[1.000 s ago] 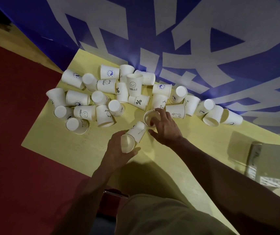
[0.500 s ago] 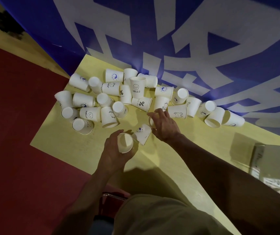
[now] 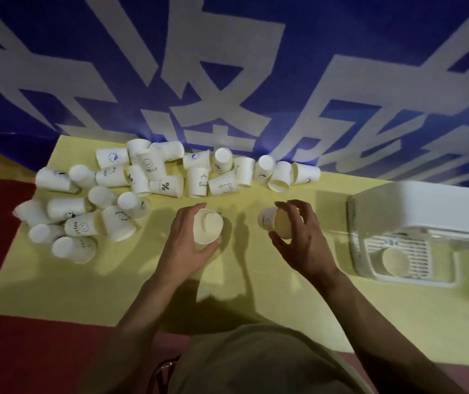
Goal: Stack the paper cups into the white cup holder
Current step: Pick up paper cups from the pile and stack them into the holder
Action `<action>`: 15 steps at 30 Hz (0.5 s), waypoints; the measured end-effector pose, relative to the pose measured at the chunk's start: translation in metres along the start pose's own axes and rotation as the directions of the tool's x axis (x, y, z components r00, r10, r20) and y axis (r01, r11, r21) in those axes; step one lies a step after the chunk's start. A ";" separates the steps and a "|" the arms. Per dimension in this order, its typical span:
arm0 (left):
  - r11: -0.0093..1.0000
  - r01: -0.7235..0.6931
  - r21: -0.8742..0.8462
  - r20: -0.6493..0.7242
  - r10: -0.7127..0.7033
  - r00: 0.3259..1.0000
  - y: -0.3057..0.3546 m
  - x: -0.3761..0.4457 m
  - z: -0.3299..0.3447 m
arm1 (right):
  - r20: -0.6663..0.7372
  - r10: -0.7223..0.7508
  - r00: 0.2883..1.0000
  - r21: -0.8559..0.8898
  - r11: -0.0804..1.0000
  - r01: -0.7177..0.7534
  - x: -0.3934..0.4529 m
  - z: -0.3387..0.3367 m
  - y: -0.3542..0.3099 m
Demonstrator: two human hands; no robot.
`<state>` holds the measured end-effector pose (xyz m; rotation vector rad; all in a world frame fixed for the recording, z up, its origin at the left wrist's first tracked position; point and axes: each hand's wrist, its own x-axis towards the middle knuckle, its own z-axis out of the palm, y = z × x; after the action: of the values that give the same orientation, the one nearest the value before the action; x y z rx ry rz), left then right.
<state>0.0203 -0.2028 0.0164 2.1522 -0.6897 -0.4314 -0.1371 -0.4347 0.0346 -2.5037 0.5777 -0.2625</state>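
White paper cups (image 3: 168,186) lie scattered on the yellow bench (image 3: 85,280) — left hand (image 3: 188,245) grips one cup (image 3: 207,229), right hand (image 3: 301,243) grips another (image 3: 274,223) — beside the white cup holder (image 3: 415,223) at right.

Yellow table (image 3: 85,294), blue-white banner (image 3: 256,66).

Matt white paper cups (image 3: 168,187) lie on a smooth, matt yellow desk (image 3: 85,280); the cup holder (image 3: 421,211) looks like smooth white plastic.
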 end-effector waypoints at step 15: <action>0.977 -0.210 -0.043 0.223 0.214 0.951 0.195 -0.049 0.190 | -0.134 0.179 0.975 0.166 0.974 -0.156 -0.169 -0.145 0.161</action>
<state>-0.1804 -0.3881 0.0582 2.0022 -1.0301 -0.5697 -0.3869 -0.5482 0.0546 -2.2832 0.7938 -0.4156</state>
